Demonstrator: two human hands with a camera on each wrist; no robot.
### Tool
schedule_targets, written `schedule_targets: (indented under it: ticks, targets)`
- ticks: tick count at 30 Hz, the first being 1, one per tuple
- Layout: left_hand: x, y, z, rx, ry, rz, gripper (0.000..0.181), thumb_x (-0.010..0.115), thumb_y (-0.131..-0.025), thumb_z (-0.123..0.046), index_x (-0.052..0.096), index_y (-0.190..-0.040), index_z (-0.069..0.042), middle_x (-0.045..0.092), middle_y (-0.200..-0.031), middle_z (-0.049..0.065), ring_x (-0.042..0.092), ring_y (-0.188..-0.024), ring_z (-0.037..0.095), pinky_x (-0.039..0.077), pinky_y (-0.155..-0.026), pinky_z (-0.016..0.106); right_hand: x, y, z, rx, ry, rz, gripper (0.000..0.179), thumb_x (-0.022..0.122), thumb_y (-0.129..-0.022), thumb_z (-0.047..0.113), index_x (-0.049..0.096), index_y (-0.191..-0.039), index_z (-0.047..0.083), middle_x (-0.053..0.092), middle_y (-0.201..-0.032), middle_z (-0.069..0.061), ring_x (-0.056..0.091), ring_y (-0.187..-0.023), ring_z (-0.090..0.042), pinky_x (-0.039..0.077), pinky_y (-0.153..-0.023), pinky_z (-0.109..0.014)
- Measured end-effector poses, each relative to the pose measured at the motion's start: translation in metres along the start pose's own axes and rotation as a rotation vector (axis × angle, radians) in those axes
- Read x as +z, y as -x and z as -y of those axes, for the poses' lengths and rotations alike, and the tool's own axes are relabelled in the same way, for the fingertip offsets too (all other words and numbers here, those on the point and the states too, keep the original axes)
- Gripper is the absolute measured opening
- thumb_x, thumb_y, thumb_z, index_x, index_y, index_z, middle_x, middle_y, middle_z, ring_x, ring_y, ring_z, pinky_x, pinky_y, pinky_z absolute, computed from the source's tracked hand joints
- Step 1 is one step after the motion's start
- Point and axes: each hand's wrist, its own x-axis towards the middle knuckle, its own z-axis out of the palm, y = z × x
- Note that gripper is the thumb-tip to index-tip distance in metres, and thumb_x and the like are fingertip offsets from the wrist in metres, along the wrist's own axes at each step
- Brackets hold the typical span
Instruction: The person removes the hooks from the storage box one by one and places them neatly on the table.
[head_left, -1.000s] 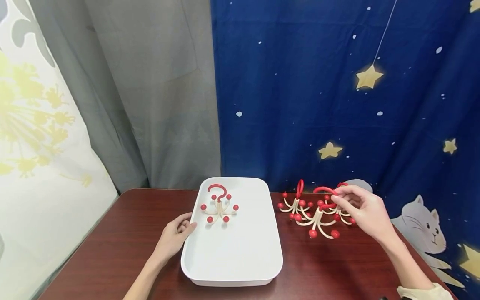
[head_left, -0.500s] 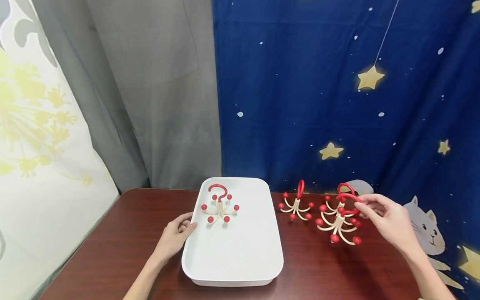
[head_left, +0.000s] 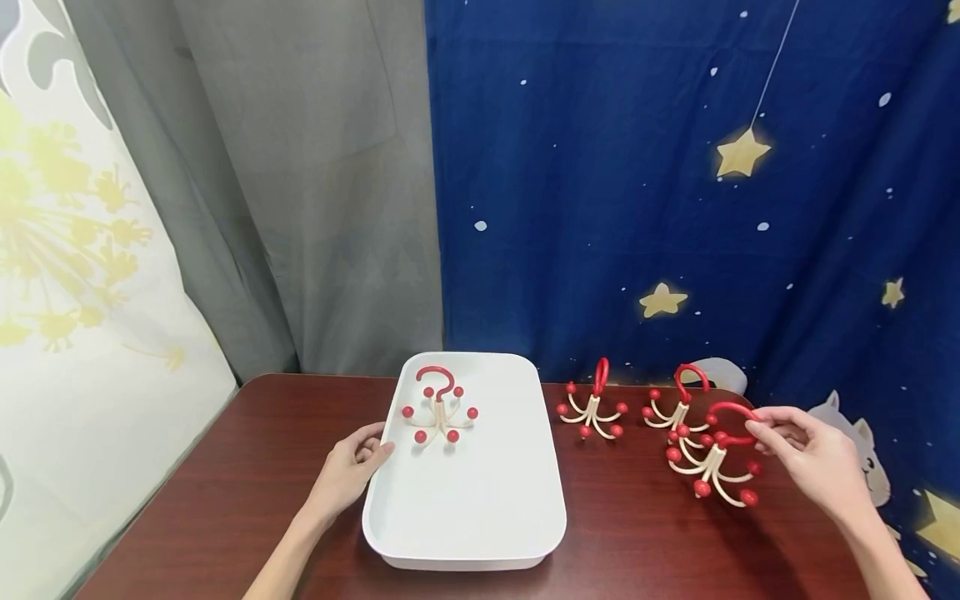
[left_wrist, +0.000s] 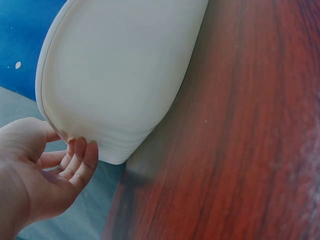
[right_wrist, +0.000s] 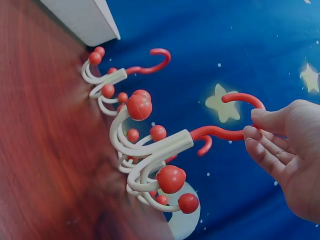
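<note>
My left hand (head_left: pixel 351 468) pinches the left rim of a white rectangular tray (head_left: pixel 480 517); in the left wrist view its thumb and fingers meet at the tray's edge. Inside the tray, toward the far left, stands a multi-arm hook (head_left: pixel 439 414) with a red hook on top and cream arms tipped with red balls. On the right, my right hand (head_left: pixel 813 454) pinches the red top of a matching multi-arm hook (right_wrist: pixel 167 142), which leans to one side close over the table. Two more hooks of this kind stand behind it, a left one (head_left: pixel 592 410) and a right one (head_left: pixel 678 412).
The dark red wooden table (head_left: pixel 247 492) ends at a blue curtain (head_left: pixel 570 183) with stars and a grey curtain (head_left: pixel 337 208). A white patterned cloth (head_left: pixel 97 333) hangs at the left.
My right hand has moved right and toward me with the held multi-arm hook, away from in front of the two standing hooks. The left hand and tray have stayed in place.
</note>
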Motion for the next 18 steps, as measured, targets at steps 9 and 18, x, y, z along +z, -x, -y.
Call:
schedule_targets:
  ticks: [9, 18]
  targets:
    - [0.0, -0.001, 0.002, -0.003, -0.01, -0.003, 0.045, 0.069, -0.097, -0.016, 0.057, -0.136, 0.005, 0.057, -0.086, 0.007, 0.049, -0.07, 0.013, 0.044, -0.064, 0.023, 0.004, 0.01, -0.018, 0.044, 0.048, 0.031, 0.014, 0.073, -0.093, 0.009, 0.069, -0.102, -0.002, 0.07, -0.074, 0.009, 0.064, -0.063, 0.004, 0.044, -0.051, -0.017]
    - [0.001, 0.0, -0.001, -0.01, -0.009, -0.006, 0.041, 0.068, -0.098, -0.013, 0.058, -0.135, 0.003, 0.057, -0.085, 0.007, 0.05, -0.071, 0.013, 0.045, -0.065, 0.022, 0.008, 0.015, -0.028, 0.056, 0.07, 0.044, 0.013, 0.072, -0.094, 0.008, 0.07, -0.103, -0.001, 0.072, -0.076, -0.002, 0.064, -0.063, 0.003, 0.044, -0.053, -0.017]
